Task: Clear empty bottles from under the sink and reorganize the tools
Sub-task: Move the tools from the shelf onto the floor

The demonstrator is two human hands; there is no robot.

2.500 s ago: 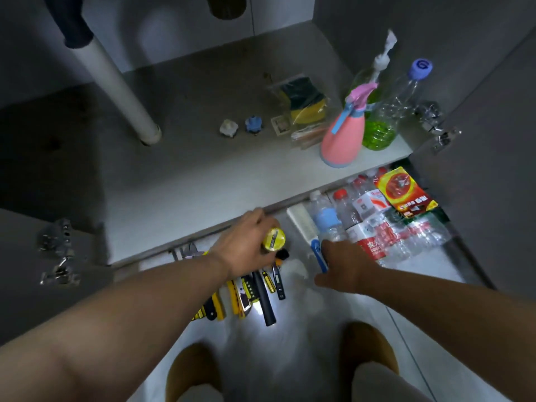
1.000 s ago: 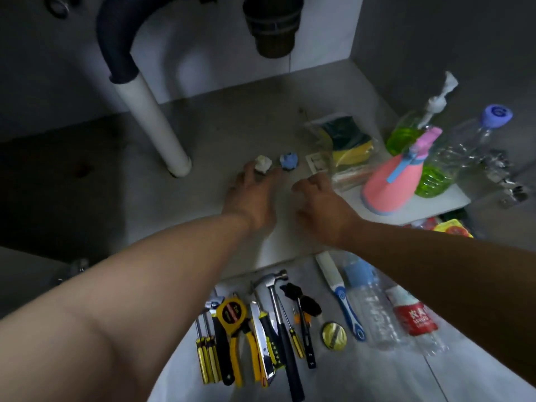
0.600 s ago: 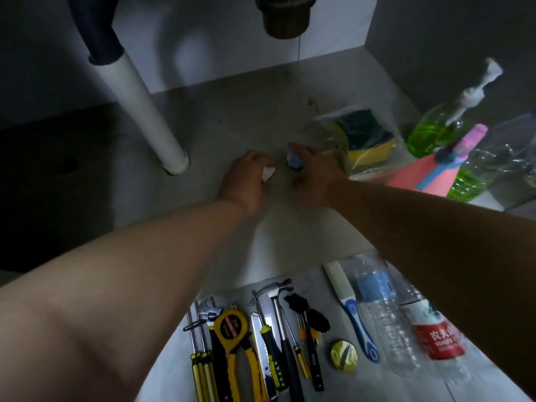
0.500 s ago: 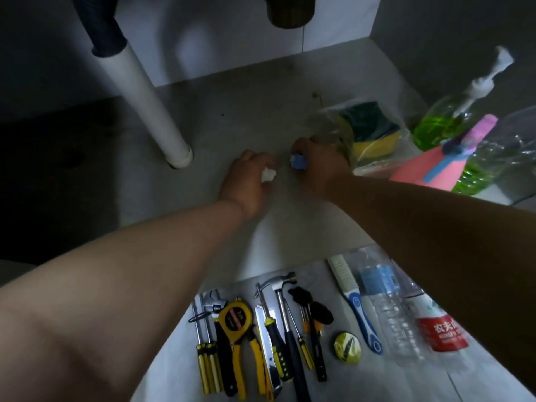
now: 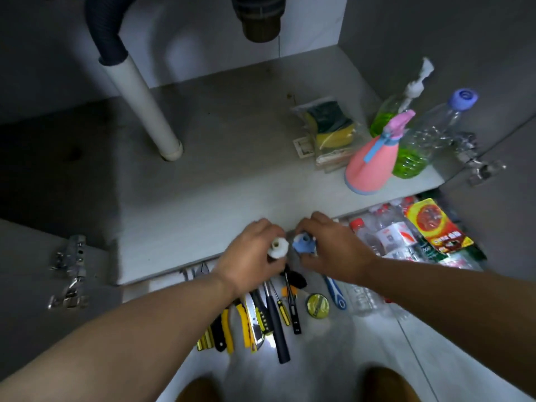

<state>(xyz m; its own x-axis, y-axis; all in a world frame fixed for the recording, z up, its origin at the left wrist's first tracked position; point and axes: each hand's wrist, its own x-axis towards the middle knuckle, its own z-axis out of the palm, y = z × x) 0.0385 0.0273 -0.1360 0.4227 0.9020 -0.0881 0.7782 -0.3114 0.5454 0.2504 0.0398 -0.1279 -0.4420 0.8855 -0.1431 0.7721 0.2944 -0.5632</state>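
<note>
1. In the head view, the left hand (image 5: 249, 256) was curled round a small white plastic fitting (image 5: 278, 247), and the right hand (image 5: 333, 250) pinched a small blue fitting (image 5: 303, 245). Both hands were close together over the front edge of the cabinet floor (image 5: 203, 204).
2. The tools (image 5: 255, 317) lay in a row on the tiled floor, just below the hands. The empty bottles (image 5: 372, 237) lay in a heap to the right of them, partly under the cabinet edge. A pink spray bottle (image 5: 374, 161) stood in the cabinet, well apart from them.
3. I judged that the bottles are light, thin and easy to crush, so the neck under the cap is the best hold. The tools look stiff and heavier, so it is better to take them by the handles and the knife by its body.
</note>
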